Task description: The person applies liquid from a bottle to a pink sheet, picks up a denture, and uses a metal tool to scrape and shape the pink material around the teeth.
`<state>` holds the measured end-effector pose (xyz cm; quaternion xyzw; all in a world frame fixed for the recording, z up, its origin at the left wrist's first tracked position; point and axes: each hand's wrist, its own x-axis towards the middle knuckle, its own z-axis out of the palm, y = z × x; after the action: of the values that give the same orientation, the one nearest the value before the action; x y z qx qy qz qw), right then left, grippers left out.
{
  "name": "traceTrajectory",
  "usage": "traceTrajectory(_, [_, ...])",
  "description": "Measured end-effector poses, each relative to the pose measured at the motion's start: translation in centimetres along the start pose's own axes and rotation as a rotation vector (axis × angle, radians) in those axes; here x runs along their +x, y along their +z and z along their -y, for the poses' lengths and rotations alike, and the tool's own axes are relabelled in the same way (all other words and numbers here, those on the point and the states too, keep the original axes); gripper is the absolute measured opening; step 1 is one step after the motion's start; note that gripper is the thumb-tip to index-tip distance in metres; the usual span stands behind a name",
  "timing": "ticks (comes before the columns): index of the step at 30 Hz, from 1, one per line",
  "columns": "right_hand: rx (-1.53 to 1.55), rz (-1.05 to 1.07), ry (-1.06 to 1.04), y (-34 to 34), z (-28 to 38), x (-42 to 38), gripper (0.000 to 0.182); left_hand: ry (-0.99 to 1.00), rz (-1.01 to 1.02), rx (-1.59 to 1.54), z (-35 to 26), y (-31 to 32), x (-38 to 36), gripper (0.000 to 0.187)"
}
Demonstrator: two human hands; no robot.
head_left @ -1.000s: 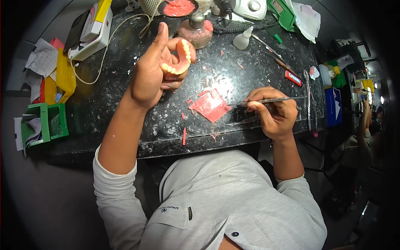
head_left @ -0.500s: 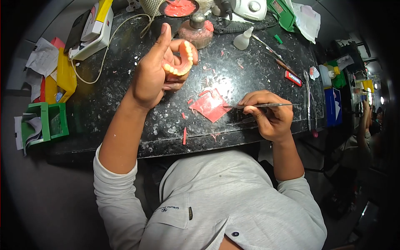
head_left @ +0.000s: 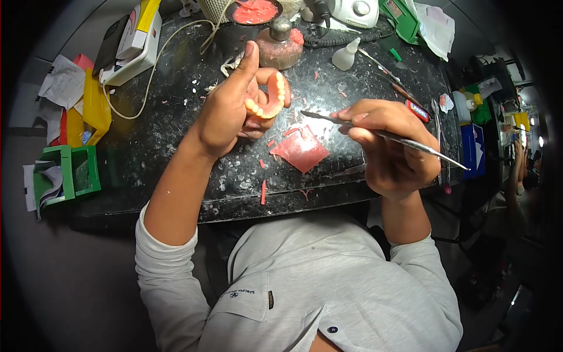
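Bright white light is falling on the middle of the black tabletop (head_left: 328,88), glaring off it in a blown-out patch just beyond the pink sheet (head_left: 300,151). The metal tool (head_left: 410,142) is catching thin highlights, while the underside of the right hand (head_left: 399,149) is lying in shade. Small lamps (head_left: 541,142) are glowing in the dim, soft background at far right. The wide lens is bending the outer scene, and black vignetting is swallowing the corners.

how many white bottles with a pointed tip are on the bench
1: the white bottle, right of the round container with a metal cap. Another could be hidden behind the left hand or the right hand.
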<state>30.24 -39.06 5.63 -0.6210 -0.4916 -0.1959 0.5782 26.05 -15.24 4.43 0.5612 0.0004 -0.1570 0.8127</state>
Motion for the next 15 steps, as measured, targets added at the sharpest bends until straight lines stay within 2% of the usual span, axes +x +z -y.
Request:
traceTrajectory(3, [-0.044,0.034,-0.129,0.68,-0.62,0.31,0.021,-0.003,-0.001,-0.004,-0.03,0.01,-0.05,0.080])
traceTrajectory(10, [-0.060,-0.005,-0.138,1.16,-0.86,0.33,0.022,0.015,0.025,0.048,0.33,-0.16,0.04,0.079])
traceTrajectory(15, [-0.070,0.052,-0.129,1.20,-0.96,0.22,0.024,0.010,0.044,0.057,0.58,-0.45,0.06,0.079])
